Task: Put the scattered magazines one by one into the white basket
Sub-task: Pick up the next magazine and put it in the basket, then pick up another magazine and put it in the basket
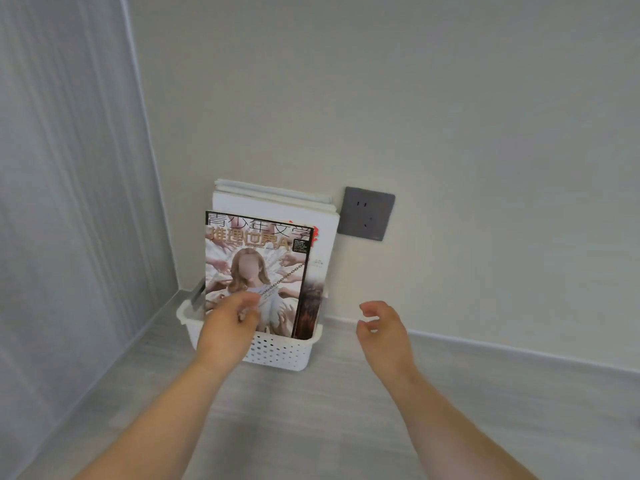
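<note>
A plain off-white wall (450,98) fills the far side and most of the view, and a pale, faintly striped panel or curtain (62,168) closes off the left. Below them lies a floor (329,410) of light gray wood-look boards, edged by a pale baseboard (519,344) along the wall. In the far left corner, a stack of magazines (277,202) stands upright in the white basket (280,351), leaning back against the wall and rising well above the rim. The rear ones show white covers and page edges. The front magazine (256,258) is smaller, with large Chinese title lettering at the top and a cover picture of a long-haired figure ringed by reaching hands and crossed by a chain. Just right of it, a dark reddish-brown cover (310,310) shows. The basket is a low plastic tub with rows of small holes, sitting on the floor. The left hand (227,327) is over the lower part of the front magazine with fingers curled; whether it grips the cover cannot be told. The right hand (381,327) hovers just right of the basket, fingers loosely curled and apart, holding nothing. A gray wall socket (367,213) sits just right of the stack.
</note>
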